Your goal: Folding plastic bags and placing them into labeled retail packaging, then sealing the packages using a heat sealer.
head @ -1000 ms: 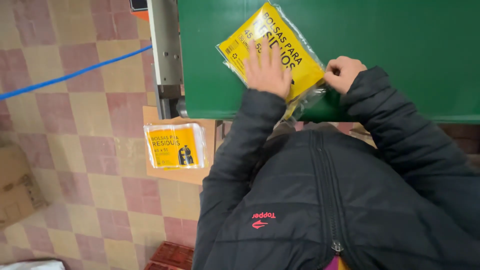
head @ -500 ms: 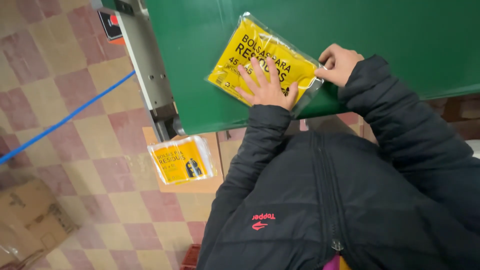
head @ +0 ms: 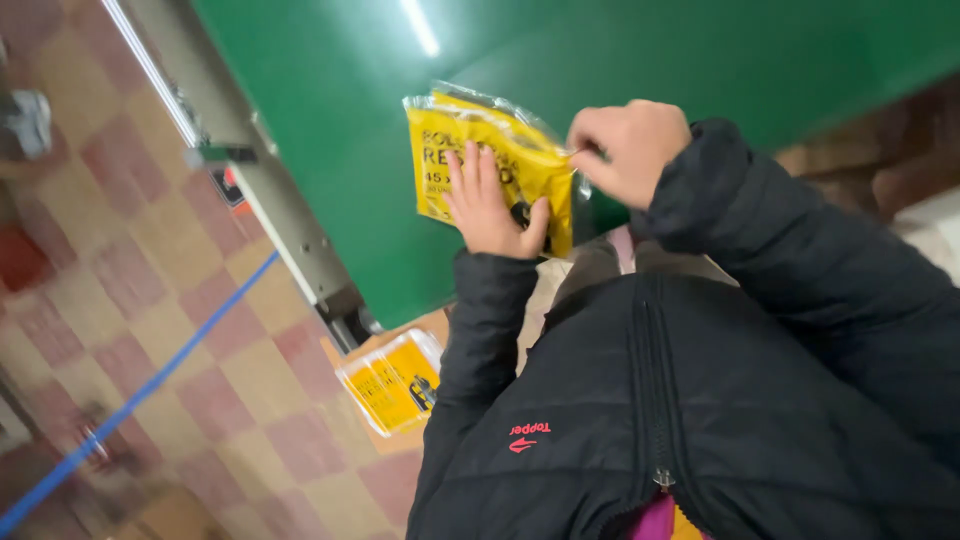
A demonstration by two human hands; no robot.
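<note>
Yellow pack point(head: 490, 165) in clear plastic wrap, flat rectangle with dark print, lies tilted on the green bench point(head: 330, 110) near its front edge. Left hand point(head: 490, 205) pressed flat on it, right hand point(head: 628, 150) pinching its right edge. Second yellow pack point(head: 392, 382), same kind, lower down on a brown cardboard sheet point(head: 405, 430) below the bench. Small red-and-black label point(head: 230, 186) on the grey bench frame.

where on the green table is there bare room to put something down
The green table is bare above and to the right of the yellow packet, and left of it toward the metal rail. It is crowded at the near edge, where the left hand and right hand hold the packet.
</note>
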